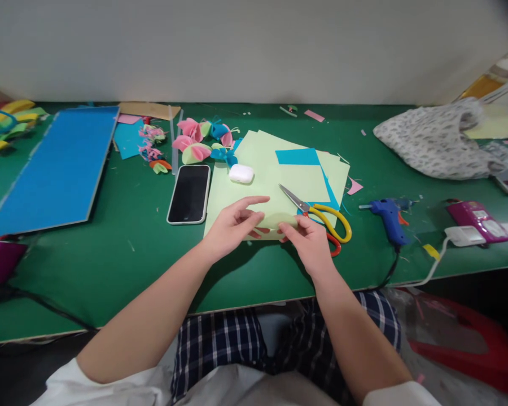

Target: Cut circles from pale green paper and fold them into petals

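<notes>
A small piece of pale green paper (276,220), slightly curved, is held between my two hands above larger pale green sheets (258,155). My left hand (232,226) grips its left end between thumb and lower fingers, with the index finger stretched out above. At the right end, my right hand (311,241) pinches the paper between thumb and fingers. Scissors (319,213) with yellow and red handles lie beside my right hand, blades partly apart. Blue paper pieces (297,157) rest on the sheets, along with a white earbud case (241,173).
A phone (189,194) lies left of the sheets, below pink, green and blue paper flowers (192,138). Farther left is a large blue board (63,163). To the right are a blue glue gun (389,217), a purple device (480,221) with cables and a patterned cloth bag (436,138).
</notes>
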A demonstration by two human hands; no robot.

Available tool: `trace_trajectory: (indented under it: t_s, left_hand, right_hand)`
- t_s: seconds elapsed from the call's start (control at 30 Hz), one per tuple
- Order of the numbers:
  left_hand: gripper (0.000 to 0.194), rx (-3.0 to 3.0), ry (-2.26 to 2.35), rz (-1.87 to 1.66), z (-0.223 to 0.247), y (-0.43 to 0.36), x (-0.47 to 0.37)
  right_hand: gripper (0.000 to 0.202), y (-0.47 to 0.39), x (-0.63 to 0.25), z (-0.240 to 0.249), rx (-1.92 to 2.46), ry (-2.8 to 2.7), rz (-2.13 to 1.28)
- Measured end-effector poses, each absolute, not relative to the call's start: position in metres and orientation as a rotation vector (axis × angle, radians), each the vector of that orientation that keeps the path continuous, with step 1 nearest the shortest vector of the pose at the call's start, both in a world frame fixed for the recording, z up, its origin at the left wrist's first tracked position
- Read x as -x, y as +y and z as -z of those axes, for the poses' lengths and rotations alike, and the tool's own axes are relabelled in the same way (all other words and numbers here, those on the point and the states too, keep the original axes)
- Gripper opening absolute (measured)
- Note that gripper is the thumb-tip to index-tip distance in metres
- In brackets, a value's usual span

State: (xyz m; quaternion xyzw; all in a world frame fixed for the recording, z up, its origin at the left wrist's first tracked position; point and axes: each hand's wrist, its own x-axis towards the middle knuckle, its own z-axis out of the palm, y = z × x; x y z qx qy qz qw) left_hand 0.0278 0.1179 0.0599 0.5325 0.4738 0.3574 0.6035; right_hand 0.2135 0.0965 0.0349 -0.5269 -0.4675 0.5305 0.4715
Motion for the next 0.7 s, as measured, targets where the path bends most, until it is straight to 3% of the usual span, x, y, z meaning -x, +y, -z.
trace_trajectory:
  t_s: [0.1,0.23,0.4,0.53,0.7]
  left_hand:
    - [0.056,-1.26,1.065,-0.812,-0.0558,0.1167,-0.0297]
    - [0.071,-1.312,1.078,-0.828,-0.0521,0.1155,-0.0348]
    - [0.072,-1.277,1.074,-0.882,-0.0518,0.1153,-0.0368]
    - [0.066,-1.35,1.117,-0.915,-0.0509,0.1153,-0.0352]
    - [0.041,-1.664,1.2,-0.925,-0.0492,0.1151,-0.0332]
  right_hand:
    - [0.021,0.0963,-0.2118,-0.0361,1.26,-1.068,-1.315]
    - [0.04,0.095,-0.2102,-0.0356,1.206,-1.081,-1.368]
    - [0.041,0.0936,-0.2096,-0.0355,1.192,-1.129,-1.369]
    - [0.041,0.0939,-0.2103,-0.0344,1.117,-1.101,-1.338]
    - [0.034,0.0982,-0.213,-0.0292,1.092,-0.979,-1.408]
